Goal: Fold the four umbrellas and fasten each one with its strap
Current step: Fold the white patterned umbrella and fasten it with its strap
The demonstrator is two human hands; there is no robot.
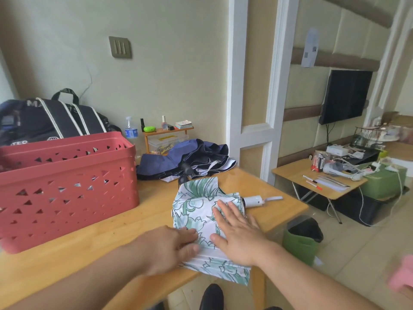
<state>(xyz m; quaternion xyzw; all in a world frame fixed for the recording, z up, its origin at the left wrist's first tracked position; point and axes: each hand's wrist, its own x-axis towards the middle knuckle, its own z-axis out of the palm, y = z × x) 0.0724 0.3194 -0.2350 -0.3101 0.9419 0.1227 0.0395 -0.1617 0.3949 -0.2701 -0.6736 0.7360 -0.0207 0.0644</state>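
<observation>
A white umbrella with a green leaf print [196, 211] lies collapsed on the wooden table [93, 238], its canopy spread flat and hanging over the front edge. Its white handle [253, 201] with a wrist loop points right. My right hand [237, 233] presses flat on the canopy with straight fingers. My left hand [169, 245] rests at the canopy's left edge, and its fingertips pinch a fold of the fabric. Behind lies a dark blue umbrella [192, 159], unfolded and crumpled, near the wall.
A red perforated basket [67, 186] stands on the table's left part, a black bag [49, 119] behind it. A water bottle [131, 128] and a small wooden shelf [167, 133] stand by the wall. A green bin [301, 240] sits beside the table's right edge.
</observation>
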